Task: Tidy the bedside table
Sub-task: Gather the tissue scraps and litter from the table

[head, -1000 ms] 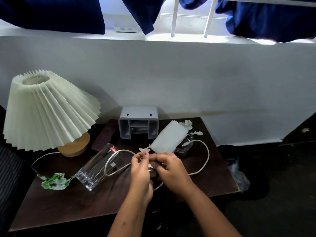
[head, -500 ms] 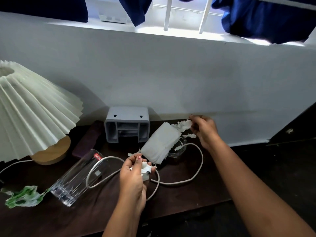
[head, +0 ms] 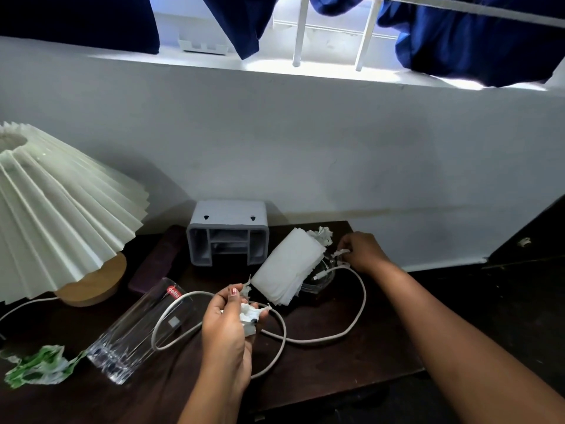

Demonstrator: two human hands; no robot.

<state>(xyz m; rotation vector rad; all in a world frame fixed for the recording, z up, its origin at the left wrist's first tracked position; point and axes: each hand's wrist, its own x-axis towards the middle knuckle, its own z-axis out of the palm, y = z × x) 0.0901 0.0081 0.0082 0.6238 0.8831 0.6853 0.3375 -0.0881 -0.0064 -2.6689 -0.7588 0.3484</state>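
On the dark wooden bedside table, my left hand is closed around several crumpled tissue scraps. My right hand pinches a small torn tissue bit near the back right corner. Another crumpled tissue lies just behind it. A stack of white napkins leans over a clear glass dish. A white charging cable loops across the table and over a toppled drinking glass.
A pleated cream lamp on a wooden base stands at the left. A grey plastic organiser sits against the white wall, with a dark flat case beside it. A green-and-white wrapper lies at the front left.
My hands were together over the cable a second ago. My right hand has since reached out to the back right tissues and dropped to a small scrap; my left keeps its scraps.
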